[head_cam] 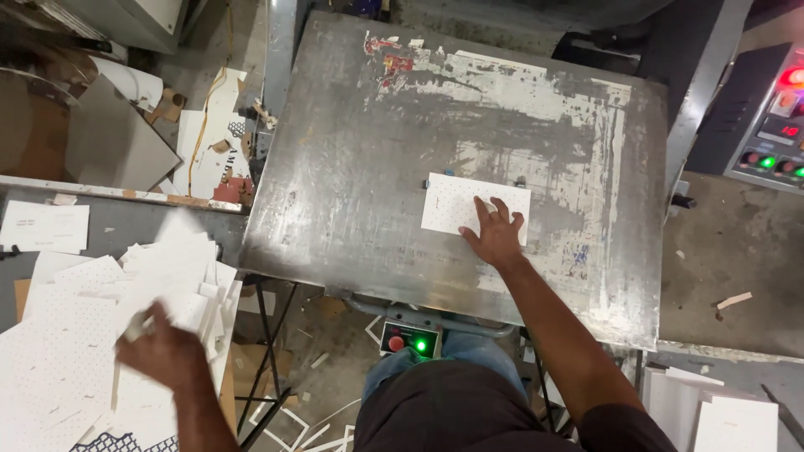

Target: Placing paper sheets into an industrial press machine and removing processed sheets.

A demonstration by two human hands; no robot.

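Left hand (167,353), nearest me, closes on blurred white sheets atop the loose pile (75,360), left of the steel bench (352,184). Right hand (496,234) lies flat, fingers spread, on a dotted card (456,201) mid-bench. I'd judge the card light, thin and bendable; best lifted by an edge.

left hand (163,351) is smeared by motion blur, so can't tell what its fingers are gripping in that pile of white sheets (75,360), which runs off the bottom-left edge. right hand (494,234) covers a corner of the dotted card (456,201). control panel (775,117) gets cut off at the right edge, labels too small to read
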